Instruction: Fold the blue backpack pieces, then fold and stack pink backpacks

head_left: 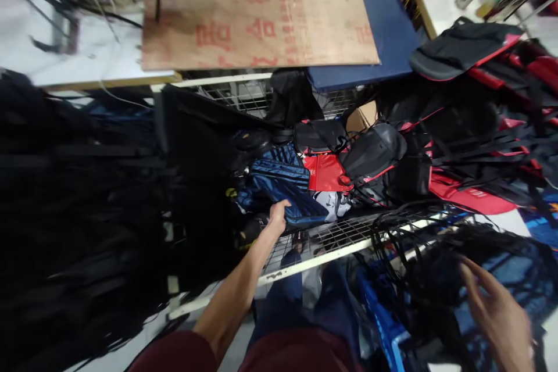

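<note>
Blue quilted fabric with darker stripes, a padded bag panel point(285, 189), lies at the near edge of a white wire-mesh bin point(331, 238), and it is gripped by the left hand point(278, 216), whose fingers are curled over its lower edge with the thumb on top. The panel is still resting among the other pieces in the bin and has not been lifted clear of them. Just beside it, to its right, a bright red fabric piece point(326, 171) and a black moulded back panel with red piping point(375, 148) are seen, with a tangle of black webbing straps point(479, 151) spread further right. The right hand point(501, 314) is held open and empty low on the right, fingers spread loosely, hovering over a heap of black straps and blue cloth point(440, 279) without clearly touching it; the view there is blurred.

As a judgement, the picking is at an early point: one piece has been taken hold of, nothing has been carried out, and the bin is still well filled with unsorted parts. A dark pile of black fabric point(78, 197) is stacked on the left, and a brown plywood sheet with red printed characters point(257, 14) is laid across a dark blue pad point(383, 17) beyond the bin, well apart from both hands.
</note>
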Motion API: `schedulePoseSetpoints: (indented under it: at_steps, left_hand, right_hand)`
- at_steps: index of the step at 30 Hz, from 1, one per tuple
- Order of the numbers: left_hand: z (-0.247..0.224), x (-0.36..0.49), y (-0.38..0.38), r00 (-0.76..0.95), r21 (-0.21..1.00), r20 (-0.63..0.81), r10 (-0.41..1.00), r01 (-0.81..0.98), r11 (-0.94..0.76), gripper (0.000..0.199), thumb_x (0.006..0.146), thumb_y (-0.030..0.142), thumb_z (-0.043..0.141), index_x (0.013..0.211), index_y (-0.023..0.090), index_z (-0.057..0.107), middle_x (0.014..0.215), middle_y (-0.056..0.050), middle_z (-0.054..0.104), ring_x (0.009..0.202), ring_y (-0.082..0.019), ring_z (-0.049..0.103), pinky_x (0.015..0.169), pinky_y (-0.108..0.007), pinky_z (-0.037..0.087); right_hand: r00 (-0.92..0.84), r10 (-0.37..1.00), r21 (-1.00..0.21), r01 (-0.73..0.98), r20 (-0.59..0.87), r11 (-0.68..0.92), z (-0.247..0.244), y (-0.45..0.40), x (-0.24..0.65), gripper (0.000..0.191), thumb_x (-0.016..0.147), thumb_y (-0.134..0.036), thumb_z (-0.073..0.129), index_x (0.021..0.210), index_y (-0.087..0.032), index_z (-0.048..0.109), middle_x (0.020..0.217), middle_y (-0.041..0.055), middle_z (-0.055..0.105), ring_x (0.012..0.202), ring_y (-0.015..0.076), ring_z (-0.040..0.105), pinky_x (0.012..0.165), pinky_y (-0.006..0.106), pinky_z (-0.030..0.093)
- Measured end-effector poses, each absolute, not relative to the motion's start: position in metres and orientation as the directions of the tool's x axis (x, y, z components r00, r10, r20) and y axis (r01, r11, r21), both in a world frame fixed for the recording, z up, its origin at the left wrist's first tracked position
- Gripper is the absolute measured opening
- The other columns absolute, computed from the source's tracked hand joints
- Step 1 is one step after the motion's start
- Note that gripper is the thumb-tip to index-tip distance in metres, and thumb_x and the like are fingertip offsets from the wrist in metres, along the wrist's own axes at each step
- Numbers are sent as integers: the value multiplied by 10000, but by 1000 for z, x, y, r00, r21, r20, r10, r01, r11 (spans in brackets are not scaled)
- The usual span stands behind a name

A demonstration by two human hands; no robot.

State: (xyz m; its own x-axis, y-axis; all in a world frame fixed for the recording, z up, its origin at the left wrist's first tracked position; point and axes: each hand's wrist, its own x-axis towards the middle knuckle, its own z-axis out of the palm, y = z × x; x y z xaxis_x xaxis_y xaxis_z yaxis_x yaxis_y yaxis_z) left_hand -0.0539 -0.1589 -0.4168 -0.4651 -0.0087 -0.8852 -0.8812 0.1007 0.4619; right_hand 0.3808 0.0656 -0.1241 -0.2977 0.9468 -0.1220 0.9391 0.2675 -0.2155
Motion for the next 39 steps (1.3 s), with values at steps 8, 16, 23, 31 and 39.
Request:
schedulePoseSetpoints:
  at_steps: [8, 16, 23, 31, 39]
  left_hand:
    - [-250, 32, -169, -710, 761, -648, 275, -600, 246, 448, 636, 201, 783, 1042, 251, 600, 814, 36, 701, 703, -192, 670, 654, -282, 512]
    - [-139, 36, -145, -741, 793, -525, 419, -605, -74, 466, 669, 288, 855, 1066, 241, 616, 862, 8, 739, 698, -193, 683, 655, -306, 565]
    - [-85, -25, -119, -614, 670, -348, 708, -691, -270, 485, 930, 646, 796, 1135, 211, 730, 1129, -103, 764, 946, -222, 752, 792, -315, 612]
    - [-122, 30, -162, -400, 992, -118, 909, -94, 88, 480, 1007, 659, 703, 1215, 231, 760, 1129, -90, 772, 1061, -266, 734, 951, -377, 559]
    - [-139, 64, -177, -257, 961, -275, 926, -52, 272, 301, 814, 465, 928, 742, 246, 735, 786, -22, 701, 846, -271, 684, 770, -322, 540]
  right_hand:
    - [-807, 448, -771, 548, -386, 323, -176, -44, 247, 741, 999, -595, 749, 1654, -295, 576, 1730, 122, 524, 1626, 323, 465, 1359, 569, 376]
    - [-881, 440, -795, 389, -175, 464, -223, -75, 259, 770, 969, -325, 731, 1701, -264, 498, 1661, 158, 595, 1540, 348, 566, 1286, 587, 469]
    - [-627, 777, -880, 336, 56, 335, -140, -48, 223, 378, 1074, -559, 605, 1023, -223, 771, 899, 45, 726, 843, 230, 657, 793, 342, 540]
    - [-448, 891, -975, 219, -75, 29, -82, 3, 197, 530, 929, -696, 653, 704, -250, 473, 691, -55, 360, 674, 145, 335, 616, 290, 305]
    - [-425, 899, -983, 183, -109, -33, -72, 29, 206, 596, 930, -803, 645, 785, -226, 619, 681, -19, 525, 669, 159, 490, 605, 276, 434]
